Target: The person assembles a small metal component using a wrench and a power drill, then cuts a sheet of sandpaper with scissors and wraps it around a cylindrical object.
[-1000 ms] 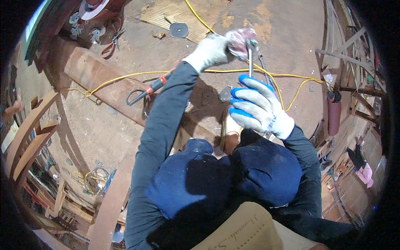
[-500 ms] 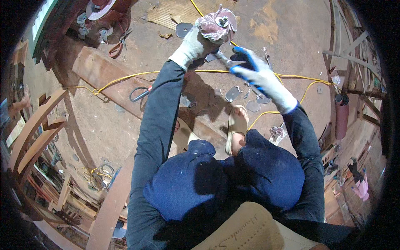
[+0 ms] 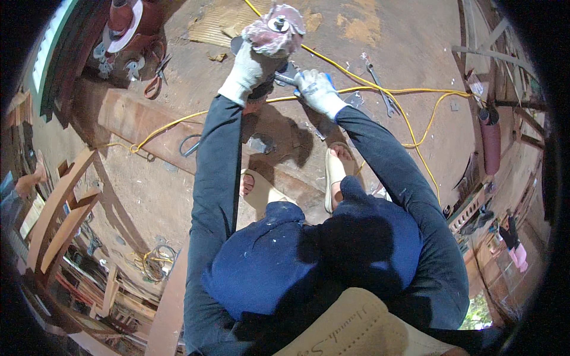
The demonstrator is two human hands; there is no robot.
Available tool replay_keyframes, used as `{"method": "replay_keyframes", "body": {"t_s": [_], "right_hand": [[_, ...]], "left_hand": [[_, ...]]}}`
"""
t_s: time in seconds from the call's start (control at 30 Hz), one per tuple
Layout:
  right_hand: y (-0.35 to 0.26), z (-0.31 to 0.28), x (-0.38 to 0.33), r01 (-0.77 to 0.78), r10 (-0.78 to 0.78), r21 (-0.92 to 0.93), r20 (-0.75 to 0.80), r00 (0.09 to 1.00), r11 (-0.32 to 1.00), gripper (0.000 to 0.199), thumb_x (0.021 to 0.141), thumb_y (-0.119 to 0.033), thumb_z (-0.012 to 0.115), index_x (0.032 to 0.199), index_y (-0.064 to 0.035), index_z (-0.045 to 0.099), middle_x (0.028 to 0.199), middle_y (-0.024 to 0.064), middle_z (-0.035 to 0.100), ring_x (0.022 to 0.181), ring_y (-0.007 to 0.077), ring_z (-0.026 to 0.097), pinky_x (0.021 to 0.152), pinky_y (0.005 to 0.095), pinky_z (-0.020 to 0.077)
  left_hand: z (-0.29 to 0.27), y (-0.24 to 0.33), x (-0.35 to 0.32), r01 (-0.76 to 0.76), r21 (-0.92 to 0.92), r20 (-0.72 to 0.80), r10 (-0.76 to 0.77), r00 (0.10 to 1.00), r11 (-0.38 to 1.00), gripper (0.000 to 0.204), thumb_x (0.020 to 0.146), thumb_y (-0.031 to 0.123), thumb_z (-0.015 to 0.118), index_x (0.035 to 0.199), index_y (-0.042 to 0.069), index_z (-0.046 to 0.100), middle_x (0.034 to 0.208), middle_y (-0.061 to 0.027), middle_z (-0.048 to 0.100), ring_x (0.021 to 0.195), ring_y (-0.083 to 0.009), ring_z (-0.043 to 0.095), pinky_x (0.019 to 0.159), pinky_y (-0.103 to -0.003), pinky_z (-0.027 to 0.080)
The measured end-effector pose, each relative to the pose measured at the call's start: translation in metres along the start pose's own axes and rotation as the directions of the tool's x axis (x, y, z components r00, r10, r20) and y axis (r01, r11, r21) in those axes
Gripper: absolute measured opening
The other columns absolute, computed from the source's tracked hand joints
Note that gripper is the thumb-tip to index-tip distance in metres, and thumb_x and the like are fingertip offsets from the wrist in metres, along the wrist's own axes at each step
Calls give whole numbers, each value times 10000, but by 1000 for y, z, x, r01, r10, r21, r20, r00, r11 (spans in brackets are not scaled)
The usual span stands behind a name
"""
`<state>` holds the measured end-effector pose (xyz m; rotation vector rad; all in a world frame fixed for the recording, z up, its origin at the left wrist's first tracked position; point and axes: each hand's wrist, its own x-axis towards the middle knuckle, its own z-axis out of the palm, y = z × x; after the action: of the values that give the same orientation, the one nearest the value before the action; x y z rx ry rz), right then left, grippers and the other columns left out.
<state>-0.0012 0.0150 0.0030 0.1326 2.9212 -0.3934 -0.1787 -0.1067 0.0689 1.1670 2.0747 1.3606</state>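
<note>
My left hand, in a white work glove, is wrapped around the body of an angle grinder held out ahead of my knees. On its head sits a ragged wheel of reddish sandpaper flaps, fixed by a metal nut and facing up. My right hand, in a white glove with blue edging, closes around the grinder's grey side handle. Most of the grinder body is hidden by the left glove. A metal wrench lies on the floor right of my right hand.
A yellow cord crosses the floor. Scissors with orange handles lie at far left, near a reddish sandpaper roll. Another sandpaper roll stands at right. Curved wooden pieces rise at left. A flat board lies beside my feet.
My right hand has moved left and closed on the grinder's side handle; before, it was open with fingers spread. The grinder and my left hand have shifted left in the picture.
</note>
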Motion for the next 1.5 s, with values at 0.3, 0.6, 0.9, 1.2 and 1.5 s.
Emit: {"method": "replay_keyframes", "body": {"t_s": [0.3, 0.6, 0.9, 1.2, 1.5], "right_hand": [[33, -70, -61, -451, 439, 709, 219, 872, 543, 253, 959, -244, 439, 1032, -29, 550, 750, 108, 599, 566, 227, 581, 528, 378, 463], [-11, -225, -120, -514, 503, 820, 344, 793, 249, 223, 909, -243, 554, 863, -46, 645, 643, -48, 511, 527, 25, 407, 464, 204, 295], [-26, -217, -109, -411, 455, 810, 205, 867, 418, 217, 926, -240, 561, 872, -44, 639, 648, -37, 509, 544, 31, 379, 477, 204, 284], [-48, -230, -120, 24, -7, 161, -105, 994, 987, 250, 863, -68, 550, 1109, -29, 547, 930, 146, 590, 722, 286, 589, 624, 381, 470], [-49, -242, -109, -408, 332, 602, 240, 912, 686, 147, 927, -139, 495, 977, -21, 566, 770, 103, 565, 614, 243, 563, 570, 341, 437]], "left_hand": [[8, 35, -10, 47, -159, -4, -48, 999, 986, 470, 681, 268, 781, 1072, 76, 604, 964, -113, 652, 910, -296, 625, 800, -378, 498], [25, 28, -17, 13, -73, 52, -9, 999, 997, 546, 687, 375, 761, 1115, 82, 590, 937, -173, 659, 874, -362, 627, 739, -422, 513], [24, 46, -18, 71, 45, 215, -79, 973, 996, 457, 736, 179, 743, 1136, 27, 580, 1019, -113, 644, 900, -229, 613, 810, -306, 481], [27, 43, -21, 76, -146, 140, -56, 989, 986, 520, 725, 185, 782, 1166, 20, 561, 1028, -66, 646, 919, -161, 601, 830, -283, 472], [20, 44, -21, 80, -50, 198, -68, 978, 996, 497, 718, 211, 768, 1141, 40, 571, 999, -71, 647, 882, -156, 601, 798, -292, 486]]}}
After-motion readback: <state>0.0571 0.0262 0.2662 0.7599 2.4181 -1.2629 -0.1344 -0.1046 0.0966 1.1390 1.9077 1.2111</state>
